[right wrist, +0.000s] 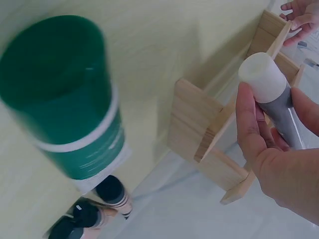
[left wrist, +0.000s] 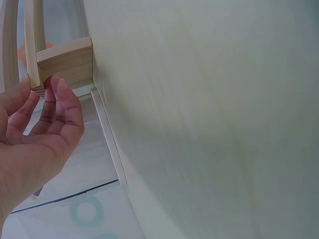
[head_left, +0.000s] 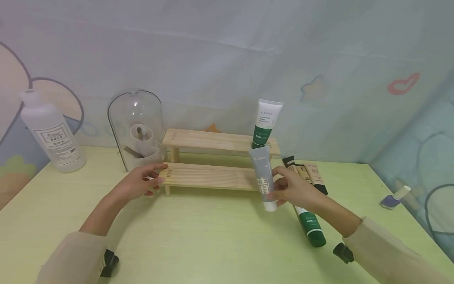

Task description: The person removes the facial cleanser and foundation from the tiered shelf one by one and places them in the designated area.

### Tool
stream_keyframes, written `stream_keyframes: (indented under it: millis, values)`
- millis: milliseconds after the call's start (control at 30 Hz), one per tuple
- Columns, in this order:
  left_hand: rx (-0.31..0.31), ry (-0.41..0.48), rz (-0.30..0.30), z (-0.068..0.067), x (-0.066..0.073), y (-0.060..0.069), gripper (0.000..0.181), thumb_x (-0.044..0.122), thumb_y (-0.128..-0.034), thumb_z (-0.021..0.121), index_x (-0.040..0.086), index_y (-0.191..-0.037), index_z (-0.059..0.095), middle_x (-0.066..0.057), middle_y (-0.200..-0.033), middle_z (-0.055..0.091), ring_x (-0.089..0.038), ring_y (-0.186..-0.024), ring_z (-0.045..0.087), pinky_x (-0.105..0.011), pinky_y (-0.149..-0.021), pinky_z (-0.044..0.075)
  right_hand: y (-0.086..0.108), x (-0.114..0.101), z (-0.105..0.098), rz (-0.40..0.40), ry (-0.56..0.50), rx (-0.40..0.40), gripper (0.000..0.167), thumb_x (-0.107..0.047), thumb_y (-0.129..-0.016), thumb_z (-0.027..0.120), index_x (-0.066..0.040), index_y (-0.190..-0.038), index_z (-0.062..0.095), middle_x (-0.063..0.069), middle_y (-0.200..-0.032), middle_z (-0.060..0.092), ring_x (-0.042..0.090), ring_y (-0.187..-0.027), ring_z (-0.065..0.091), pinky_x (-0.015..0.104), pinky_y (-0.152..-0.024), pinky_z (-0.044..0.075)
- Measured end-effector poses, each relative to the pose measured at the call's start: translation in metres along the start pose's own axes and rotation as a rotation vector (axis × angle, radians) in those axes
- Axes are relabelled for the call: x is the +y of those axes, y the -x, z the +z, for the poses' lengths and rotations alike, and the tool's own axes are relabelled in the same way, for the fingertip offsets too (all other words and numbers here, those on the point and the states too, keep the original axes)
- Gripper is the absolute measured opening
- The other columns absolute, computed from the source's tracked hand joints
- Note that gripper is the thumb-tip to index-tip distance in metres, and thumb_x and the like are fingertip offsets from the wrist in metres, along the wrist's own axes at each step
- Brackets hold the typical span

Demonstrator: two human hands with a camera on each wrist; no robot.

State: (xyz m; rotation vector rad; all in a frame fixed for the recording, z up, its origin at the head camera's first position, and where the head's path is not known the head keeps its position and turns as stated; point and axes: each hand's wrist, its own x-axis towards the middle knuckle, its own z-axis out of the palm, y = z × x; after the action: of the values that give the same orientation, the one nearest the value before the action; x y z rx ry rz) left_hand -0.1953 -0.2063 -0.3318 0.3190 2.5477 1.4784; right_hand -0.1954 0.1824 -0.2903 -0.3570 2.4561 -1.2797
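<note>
Grey with a white cap, the tube (head_left: 262, 169) is gripped cap-down by the right hand (head_left: 294, 189), before the three o'clock end of the wooden stand's (head_left: 213, 175) lower step. At the nine o'clock end, the left hand (head_left: 139, 183) pinches that step. Twelve o'clock of the tube, a green-and-white tube (head_left: 266, 120) stands on the upper step.

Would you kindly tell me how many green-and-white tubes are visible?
2: one tube stands on the upper wooden shelf; another tube lies on the table, partly behind the right hand.
</note>
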Motion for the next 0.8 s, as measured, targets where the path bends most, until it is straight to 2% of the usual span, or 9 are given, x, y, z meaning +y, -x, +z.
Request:
stream_keyframes:
  millis: [267,567,800]
  values:
    - [-0.003,0.007,-0.004,0.000,-0.002,-0.001,0.048,0.010,-0.0936,0.052,0.000,-0.138,0.035,-0.016,-0.101,0.048,-0.026,-0.083,0.054,-0.035,-0.070,0.049,0.016,0.016,-0.012,0.046,-0.003,-0.005,0.049,-0.004,-0.079,0.069,0.002,-0.119,0.040,0.020,-0.102,0.057,0.027,-0.085,0.057,0.040,-0.068,0.052]
    - [-0.008,0.016,-0.004,0.001,-0.003,-0.002,0.049,0.011,-0.0939,0.052,0.001,-0.139,0.034,-0.016,-0.102,0.048,-0.025,-0.084,0.054,-0.035,-0.070,0.049,0.033,0.038,-0.038,0.028,-0.070,-0.026,0.054,-0.006,-0.080,0.069,0.009,-0.121,0.037,0.019,-0.096,0.057,0.027,-0.083,0.059,0.041,-0.067,0.052]
    - [-0.006,-0.002,0.014,0.001,-0.002,-0.001,0.049,0.010,-0.0935,0.052,-0.001,-0.138,0.035,-0.018,-0.103,0.049,-0.026,-0.084,0.054,-0.035,-0.070,0.049,0.045,0.054,-0.053,0.052,-0.097,-0.037,0.052,-0.007,-0.081,0.068,0.010,-0.118,0.035,0.016,-0.090,0.056,0.027,-0.079,0.058,0.042,-0.065,0.052]
